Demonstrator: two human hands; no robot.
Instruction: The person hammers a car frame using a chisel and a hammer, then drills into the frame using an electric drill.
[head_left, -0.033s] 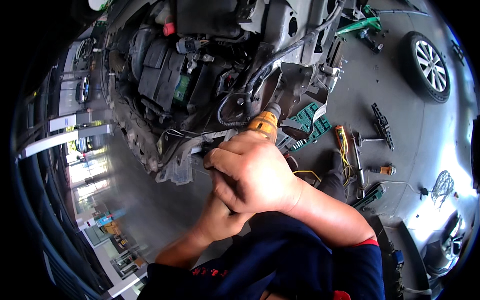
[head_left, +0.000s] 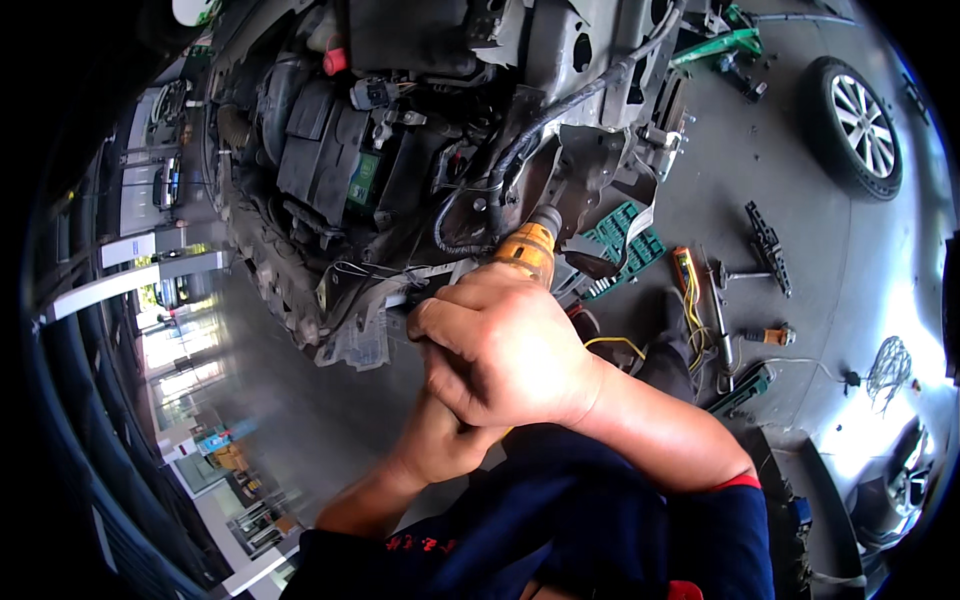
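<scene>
A yellow-orange power drill (head_left: pixel 528 250) with a grey-black front end points away from me, its nose up against the bare metal of the car's front corner (head_left: pixel 590 165). My right hand (head_left: pixel 515 340) is wrapped over the back of the drill, fingers curled. Below and to its left, my left hand (head_left: pixel 445 435) is closed around the drill's lower part, pressed against the right hand. Both hands cover the handle, so it is hidden. The drill's tip is too small to make out where it meets the metal.
The opened engine bay (head_left: pixel 330 150) with loose cables fills the upper left. On the floor to the right lie a green socket set (head_left: pixel 625 245), an orange multimeter (head_left: pixel 685 268), a long metal bar tool (head_left: pixel 722 340), a wheel (head_left: pixel 855 130) and a wire coil (head_left: pixel 888 375).
The view has shifted very slightly. Both hands and the drill keep the same place and grip.
</scene>
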